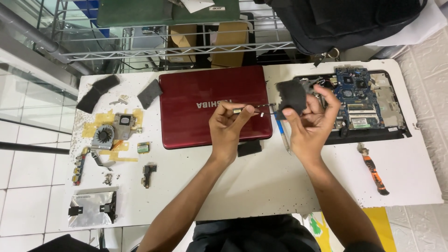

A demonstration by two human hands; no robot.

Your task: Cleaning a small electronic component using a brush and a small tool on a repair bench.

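Two bare forearms reach up from the bottom edge over a white table. Left hand is held above a closed red laptop lid, thumb and fingertips pinched on a small connector at the end of a thin dark cable. That cable runs rightward to the right hand, whose thumb and fingers are closed on a piece of black foam, raised above the table. Just below the right hand a blue pen lies on the table. Right of both hands sits an opened laptop base with a blue circuit board exposed. An orange-handled screwdriver lies near the right edge. At the left are a small cooling fan, more black foam pads, loose screws and a silver drive in its bracket.
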